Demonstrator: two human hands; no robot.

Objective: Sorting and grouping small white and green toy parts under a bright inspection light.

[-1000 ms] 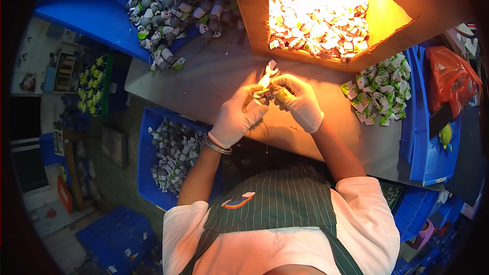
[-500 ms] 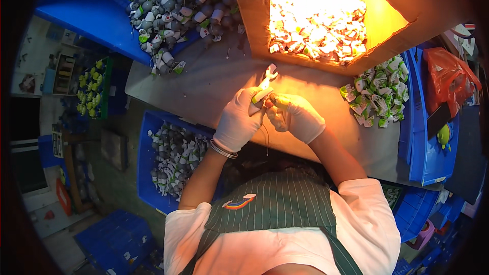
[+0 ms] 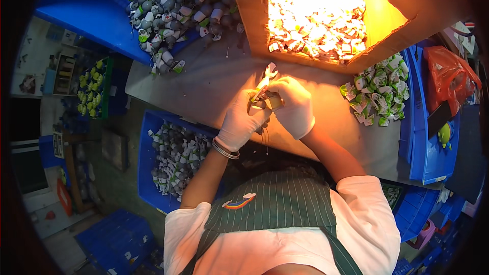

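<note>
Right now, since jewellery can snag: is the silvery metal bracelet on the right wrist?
No, the silvery metal bracelet sits just behind the white-gloved left hand.

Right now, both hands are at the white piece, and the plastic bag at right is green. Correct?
The colour is wrong: in the head view the plastic bag at right is red. The left hand and right hand are at the white piece.

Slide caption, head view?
White-gloved left hand holds slim white piece, white-gloved right hand alongside, near brown cardboard box.
</note>
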